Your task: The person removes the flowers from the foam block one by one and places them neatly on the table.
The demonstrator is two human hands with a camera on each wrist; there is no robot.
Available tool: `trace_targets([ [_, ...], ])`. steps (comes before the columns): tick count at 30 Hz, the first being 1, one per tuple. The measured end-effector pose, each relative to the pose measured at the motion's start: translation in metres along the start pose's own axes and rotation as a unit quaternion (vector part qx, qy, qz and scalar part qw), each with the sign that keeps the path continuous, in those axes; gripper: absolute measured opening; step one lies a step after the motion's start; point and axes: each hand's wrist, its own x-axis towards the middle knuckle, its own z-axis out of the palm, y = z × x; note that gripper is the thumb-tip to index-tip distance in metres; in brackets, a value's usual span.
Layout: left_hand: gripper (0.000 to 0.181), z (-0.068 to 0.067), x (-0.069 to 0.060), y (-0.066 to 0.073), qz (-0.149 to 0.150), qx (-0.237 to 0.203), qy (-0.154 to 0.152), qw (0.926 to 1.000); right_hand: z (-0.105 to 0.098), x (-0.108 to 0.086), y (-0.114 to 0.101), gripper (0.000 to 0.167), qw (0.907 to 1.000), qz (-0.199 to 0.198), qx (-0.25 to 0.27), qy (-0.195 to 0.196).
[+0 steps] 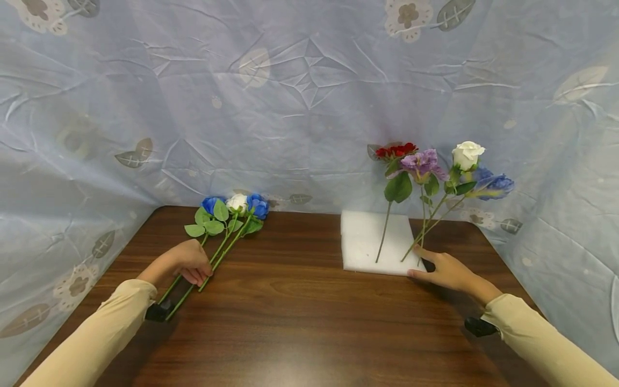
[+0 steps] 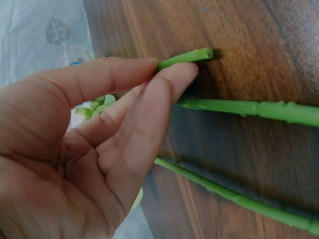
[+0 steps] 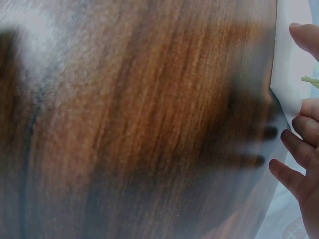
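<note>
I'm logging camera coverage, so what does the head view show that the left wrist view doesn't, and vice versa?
Only the head view: the flat white foam block, with a red flower, ruffled purple flower, white rose-like flower and ruffled blue flower above it, and the bare right hand beside it.

Only the left wrist view: the palm of the bare left hand, and raised joints on the slim green stems.

Both: the left hand, green stems, brown wood-grain table and pale blue leaf-patterned cloth.
</note>
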Motion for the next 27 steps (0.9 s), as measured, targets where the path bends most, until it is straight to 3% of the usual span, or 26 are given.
trace_targets([
  [13,0.01,-0.0016,0.0009,0.0045,-0.004,0.048,-0.001,0.9988,-0.0006,-0.0014,-0.0024,0.086,1.0,0.006,0.004,-0.001],
  [27,0.01,-0.0016,-0.0015,0.0069,-0.002,0.044,-0.001,0.999,-0.0004,-0.0013,-0.0028,0.087,1.0,0.007,0.004,-0.001],
])
